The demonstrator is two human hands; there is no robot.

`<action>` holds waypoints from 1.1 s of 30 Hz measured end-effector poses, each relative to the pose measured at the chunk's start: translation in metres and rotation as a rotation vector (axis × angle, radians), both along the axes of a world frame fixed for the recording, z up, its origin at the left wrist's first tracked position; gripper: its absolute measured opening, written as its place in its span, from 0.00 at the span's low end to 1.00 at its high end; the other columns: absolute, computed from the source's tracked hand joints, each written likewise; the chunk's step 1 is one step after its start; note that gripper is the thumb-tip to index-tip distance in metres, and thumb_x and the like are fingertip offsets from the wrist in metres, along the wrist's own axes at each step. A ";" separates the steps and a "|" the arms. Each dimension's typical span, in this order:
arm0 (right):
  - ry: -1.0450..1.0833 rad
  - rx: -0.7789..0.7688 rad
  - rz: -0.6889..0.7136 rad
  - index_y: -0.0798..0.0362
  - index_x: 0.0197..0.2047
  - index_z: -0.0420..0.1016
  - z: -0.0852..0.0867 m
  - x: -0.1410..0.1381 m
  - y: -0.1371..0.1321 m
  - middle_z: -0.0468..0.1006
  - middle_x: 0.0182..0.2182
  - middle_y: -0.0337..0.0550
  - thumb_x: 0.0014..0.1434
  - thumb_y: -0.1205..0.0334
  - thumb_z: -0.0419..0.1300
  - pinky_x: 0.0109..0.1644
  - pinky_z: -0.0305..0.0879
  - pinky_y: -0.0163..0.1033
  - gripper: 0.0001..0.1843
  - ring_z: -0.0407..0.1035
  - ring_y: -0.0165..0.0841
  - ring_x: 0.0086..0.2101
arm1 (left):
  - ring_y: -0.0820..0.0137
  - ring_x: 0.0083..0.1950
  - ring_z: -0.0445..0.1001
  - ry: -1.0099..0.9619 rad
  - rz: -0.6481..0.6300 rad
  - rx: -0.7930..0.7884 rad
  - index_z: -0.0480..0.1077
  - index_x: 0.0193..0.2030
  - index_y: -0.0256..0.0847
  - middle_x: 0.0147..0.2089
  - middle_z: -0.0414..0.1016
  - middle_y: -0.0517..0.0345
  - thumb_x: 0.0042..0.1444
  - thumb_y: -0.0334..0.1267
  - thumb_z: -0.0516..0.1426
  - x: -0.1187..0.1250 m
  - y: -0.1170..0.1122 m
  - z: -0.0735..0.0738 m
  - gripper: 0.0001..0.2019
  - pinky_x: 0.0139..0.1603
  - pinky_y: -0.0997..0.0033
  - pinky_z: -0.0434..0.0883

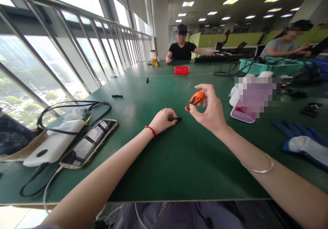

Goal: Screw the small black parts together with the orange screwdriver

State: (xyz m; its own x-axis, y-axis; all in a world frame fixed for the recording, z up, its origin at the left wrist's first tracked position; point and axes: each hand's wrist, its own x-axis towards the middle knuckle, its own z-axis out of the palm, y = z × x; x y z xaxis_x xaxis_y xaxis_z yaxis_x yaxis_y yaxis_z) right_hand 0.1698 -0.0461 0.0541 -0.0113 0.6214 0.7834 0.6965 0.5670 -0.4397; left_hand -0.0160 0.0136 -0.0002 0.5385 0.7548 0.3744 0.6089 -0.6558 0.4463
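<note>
Pinching a tiny, likely slippery black part [178, 118] against the green counter [159, 167], your left hand [162, 120] is holding its grip clamped on it; your right hand [211, 112] is clamping the light, stiff orange-handled screwdriver [195, 99] by its handle.

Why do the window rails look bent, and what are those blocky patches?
Head view: a wide lens bows the window rails; daylight bleaches the panes; blocky patches mask faces and something on the table; the orange screwdriver in the right hand is sharp.
</note>
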 end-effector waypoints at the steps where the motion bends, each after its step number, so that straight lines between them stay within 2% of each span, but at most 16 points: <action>1: 0.000 -0.021 -0.026 0.51 0.48 0.63 0.001 0.000 0.000 0.70 0.27 0.36 0.47 0.54 0.60 0.28 0.59 0.35 0.24 0.63 0.30 0.24 | 0.67 0.40 0.71 0.000 -0.001 0.000 0.69 0.29 0.39 0.36 0.75 0.57 0.49 0.31 0.58 0.000 0.000 0.000 0.01 0.45 0.66 0.68; 4: -0.008 -0.108 -0.100 0.51 0.40 0.67 0.003 -0.001 -0.002 0.65 0.18 0.32 0.49 0.50 0.59 0.26 0.55 0.34 0.18 0.60 0.29 0.19 | 0.67 0.39 0.70 0.003 -0.004 0.003 0.69 0.29 0.39 0.36 0.75 0.57 0.49 0.31 0.58 0.000 0.000 0.000 0.01 0.45 0.65 0.67; 6: -0.013 -0.128 -0.079 0.51 0.35 0.69 0.003 -0.002 -0.003 0.63 0.16 0.32 0.52 0.51 0.57 0.26 0.55 0.34 0.13 0.60 0.29 0.19 | 0.67 0.39 0.70 0.004 -0.001 0.002 0.69 0.29 0.39 0.36 0.75 0.57 0.49 0.31 0.58 0.000 0.000 0.000 0.01 0.45 0.65 0.67; 8: -0.012 -0.090 -0.030 0.51 0.38 0.69 0.002 -0.002 -0.002 0.65 0.18 0.33 0.53 0.55 0.56 0.27 0.56 0.34 0.11 0.62 0.29 0.20 | 0.67 0.39 0.70 0.003 0.000 -0.001 0.69 0.29 0.39 0.36 0.75 0.57 0.49 0.31 0.58 0.000 -0.001 0.001 0.01 0.45 0.65 0.67; 12: 0.002 0.014 -0.008 0.51 0.48 0.63 0.000 0.000 0.000 0.70 0.29 0.38 0.48 0.57 0.59 0.28 0.59 0.35 0.23 0.64 0.30 0.25 | 0.67 0.39 0.70 0.002 0.000 -0.007 0.69 0.29 0.39 0.36 0.75 0.57 0.49 0.32 0.58 0.000 0.000 0.001 0.01 0.45 0.65 0.67; 15: 0.014 -0.037 -0.081 0.51 0.47 0.64 0.001 0.000 0.000 0.69 0.23 0.34 0.48 0.51 0.60 0.26 0.57 0.35 0.24 0.62 0.30 0.21 | 0.67 0.39 0.70 -0.001 -0.005 -0.004 0.69 0.28 0.39 0.35 0.75 0.57 0.49 0.31 0.58 0.000 0.000 0.000 0.01 0.44 0.66 0.67; 18: -0.003 -0.097 -0.091 0.51 0.39 0.68 0.003 0.000 -0.001 0.63 0.16 0.32 0.52 0.50 0.58 0.26 0.56 0.34 0.15 0.62 0.30 0.19 | 0.67 0.39 0.71 -0.003 -0.008 0.008 0.69 0.28 0.39 0.35 0.74 0.57 0.49 0.32 0.58 0.000 0.001 -0.001 0.01 0.44 0.66 0.67; 20: -0.013 -0.093 -0.049 0.51 0.38 0.69 0.002 0.000 -0.002 0.64 0.17 0.33 0.53 0.53 0.56 0.26 0.56 0.34 0.12 0.62 0.29 0.19 | 0.67 0.39 0.71 -0.003 -0.008 0.011 0.69 0.29 0.39 0.36 0.74 0.58 0.49 0.32 0.58 -0.001 0.002 -0.002 0.01 0.44 0.66 0.67; 23: -0.022 -0.006 -0.016 0.51 0.46 0.65 0.001 0.000 0.000 0.69 0.25 0.36 0.51 0.57 0.57 0.27 0.58 0.34 0.18 0.63 0.30 0.23 | 0.67 0.39 0.71 -0.003 -0.008 0.014 0.69 0.29 0.39 0.36 0.75 0.58 0.49 0.32 0.58 -0.001 0.003 -0.003 0.01 0.44 0.66 0.67; 25: -0.018 0.034 -0.028 0.52 0.49 0.63 0.000 0.001 0.001 0.70 0.28 0.38 0.48 0.54 0.59 0.28 0.59 0.35 0.24 0.65 0.31 0.26 | 0.67 0.39 0.71 -0.002 -0.009 0.015 0.70 0.29 0.39 0.35 0.75 0.57 0.49 0.32 0.58 -0.001 0.002 -0.002 0.01 0.44 0.66 0.68; 26: -0.017 0.026 -0.043 0.52 0.49 0.63 0.001 0.001 0.001 0.70 0.27 0.37 0.48 0.52 0.60 0.28 0.59 0.35 0.26 0.65 0.31 0.26 | 0.67 0.39 0.71 -0.001 -0.009 0.014 0.70 0.29 0.39 0.35 0.75 0.57 0.49 0.32 0.58 -0.001 0.002 -0.002 0.01 0.45 0.66 0.68; 28: -0.023 -0.029 -0.075 0.52 0.46 0.66 0.001 0.001 0.000 0.67 0.21 0.33 0.49 0.48 0.59 0.27 0.57 0.35 0.23 0.62 0.30 0.21 | 0.67 0.40 0.71 0.003 -0.008 0.011 0.70 0.29 0.39 0.35 0.75 0.58 0.49 0.32 0.58 0.000 0.001 -0.001 0.01 0.45 0.65 0.67; 30: -0.036 -0.087 -0.074 0.52 0.38 0.69 0.002 0.000 -0.001 0.63 0.15 0.32 0.52 0.47 0.57 0.26 0.56 0.35 0.17 0.59 0.29 0.18 | 0.67 0.39 0.71 0.008 -0.004 0.010 0.70 0.29 0.39 0.35 0.75 0.58 0.49 0.32 0.58 0.000 0.001 -0.001 0.01 0.45 0.65 0.67; 32: -0.048 -0.100 -0.049 0.51 0.33 0.70 0.003 0.000 -0.002 0.63 0.15 0.33 0.54 0.50 0.56 0.26 0.56 0.35 0.13 0.60 0.29 0.19 | 0.67 0.39 0.71 0.007 0.000 0.011 0.70 0.29 0.39 0.36 0.75 0.58 0.49 0.32 0.58 0.000 0.001 -0.001 0.01 0.45 0.66 0.68; 33: -0.052 -0.087 -0.034 0.51 0.33 0.70 0.003 0.000 -0.002 0.65 0.17 0.34 0.54 0.53 0.56 0.27 0.57 0.35 0.11 0.61 0.29 0.20 | 0.67 0.39 0.71 0.006 0.000 0.011 0.70 0.29 0.39 0.36 0.75 0.58 0.50 0.32 0.58 0.000 0.001 -0.001 0.01 0.45 0.66 0.68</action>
